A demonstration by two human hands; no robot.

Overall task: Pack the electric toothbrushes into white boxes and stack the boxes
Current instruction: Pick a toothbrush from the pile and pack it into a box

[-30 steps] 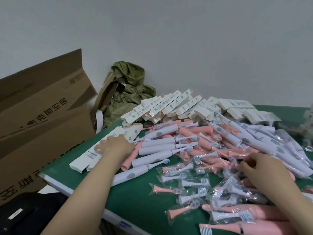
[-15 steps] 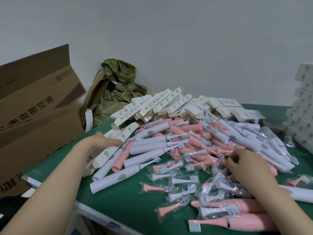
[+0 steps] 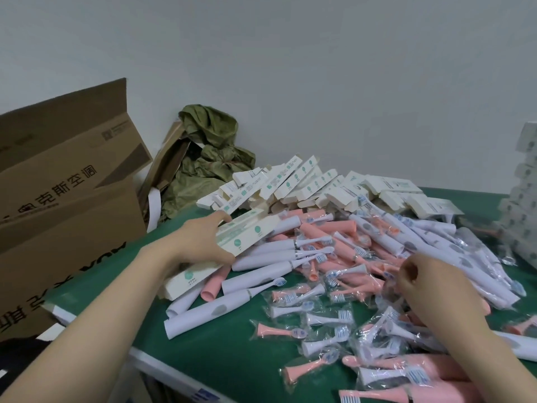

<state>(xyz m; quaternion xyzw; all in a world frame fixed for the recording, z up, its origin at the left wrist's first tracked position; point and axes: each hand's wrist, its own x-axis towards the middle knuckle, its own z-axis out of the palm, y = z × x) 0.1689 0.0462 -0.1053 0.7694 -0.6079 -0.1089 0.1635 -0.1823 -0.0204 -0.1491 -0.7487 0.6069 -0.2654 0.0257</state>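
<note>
A heap of white and pink electric toothbrushes [image 3: 343, 248] covers the green table [image 3: 220, 344]. Small brush heads in clear bags [image 3: 316, 318] lie in front of it. Flat white boxes [image 3: 293, 187] are piled at the back. My left hand [image 3: 200, 242] grips a long white box [image 3: 247, 234], lifted at the heap's left edge; another white box [image 3: 189, 277] lies under it. My right hand [image 3: 427, 283] is curled among the bagged heads at the right; what its fingers hold is hidden.
A big open cardboard carton [image 3: 66, 199] stands left of the table. A crumpled green bag [image 3: 215, 152] leans on the wall behind. A stack of packed white boxes [image 3: 523, 205] rises at the right edge. The table's front-left edge [image 3: 96, 327] is close to my left arm.
My left hand has closed on a white box and raised it off the pile at the left. My right hand stays among the bagged brush heads. The view has turned slightly right.
</note>
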